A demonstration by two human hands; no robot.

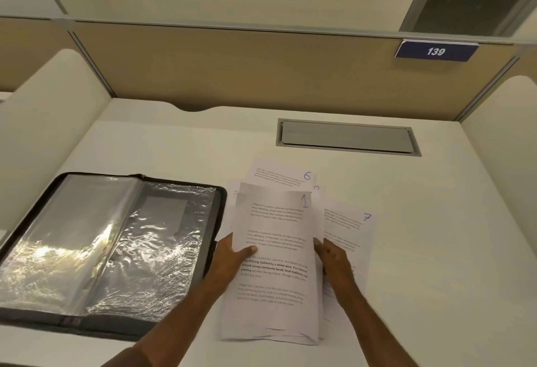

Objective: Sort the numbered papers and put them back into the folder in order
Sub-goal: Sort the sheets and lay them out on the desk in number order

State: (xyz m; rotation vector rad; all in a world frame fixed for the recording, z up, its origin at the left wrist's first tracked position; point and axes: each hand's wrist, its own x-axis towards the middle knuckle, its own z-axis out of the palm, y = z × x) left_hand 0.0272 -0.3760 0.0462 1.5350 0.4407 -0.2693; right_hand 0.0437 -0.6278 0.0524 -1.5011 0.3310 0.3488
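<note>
left hand [232, 253]: grips left edge of sheet 1 [276, 265]; thumb lies on the printed face, other fingers hidden under the paper
right hand [334, 259]: at right edge of the stack, fingers curled into the sheets, pinching the edge; exact finger layout cannot tell
sheet 1: top of the stack, handwritten "1" at upper right corner, raised slightly off the pile, lower end rests on desk [436, 250]
sheet 6 [284, 176]: flat on desk behind the stack, partly covered, "6" showing
sheet 7 [354, 227]: right of the stack, tilted, under the right hand, "7" showing
other sheets: more edges poke out between 6 and 7; numbers mostly hidden
folder [110, 247]: open flat on desk, left of the papers, clear sleeves glare, zip border; right edge just beside left hand
hatch [347, 137]: grey cable flap, back of desk, well apart from papers
tag [436, 51]: blue, "139", on partition top right
</note>
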